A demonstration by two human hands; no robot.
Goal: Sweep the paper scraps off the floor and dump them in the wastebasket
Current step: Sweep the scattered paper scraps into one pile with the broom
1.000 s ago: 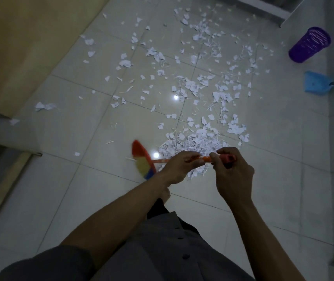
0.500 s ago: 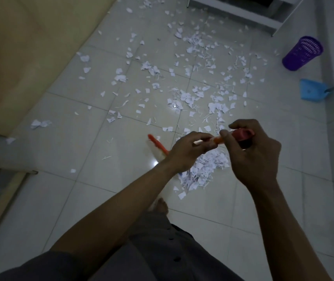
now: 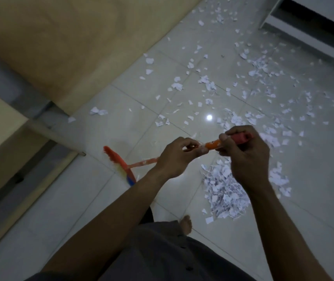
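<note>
We see the left hand (image 3: 174, 157) and the right hand (image 3: 245, 159) both curled tight round the orange broom handle (image 3: 212, 145), the right nearest its red end; the broom head (image 3: 121, 169) hangs left, low over the tiled floor (image 3: 60, 209); a heap of paper scraps (image 3: 225, 191) lies near, beside a bare foot (image 3: 186, 223); loose scraps (image 3: 202, 80) scatter far and right.
</note>
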